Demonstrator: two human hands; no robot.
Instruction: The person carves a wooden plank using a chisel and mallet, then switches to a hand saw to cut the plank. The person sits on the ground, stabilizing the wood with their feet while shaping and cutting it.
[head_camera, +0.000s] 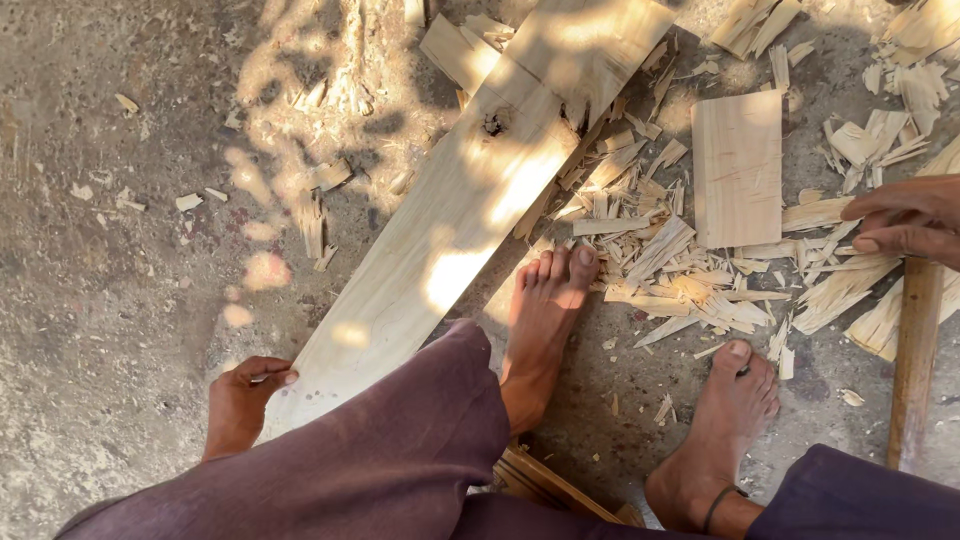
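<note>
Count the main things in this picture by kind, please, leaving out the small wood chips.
Long wooden plank: 1
Small rectangular board: 1
Wooden handle: 1
Hands: 2 (left hand, right hand)
Bare feet: 2 (left foot, right foot)
Total: 7

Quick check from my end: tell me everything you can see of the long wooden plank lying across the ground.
The long plank is pale, freshly cut wood with a smooth broad face and one dark knot near its upper part. It lies flat and slanted on the concrete ground, running from the lower left to the top edge of the view, dappled with sunlight. The left hand grips its near end. A bare foot sits right beside its right edge; contact is unclear. Wood chips lie heaped along that side.
</note>
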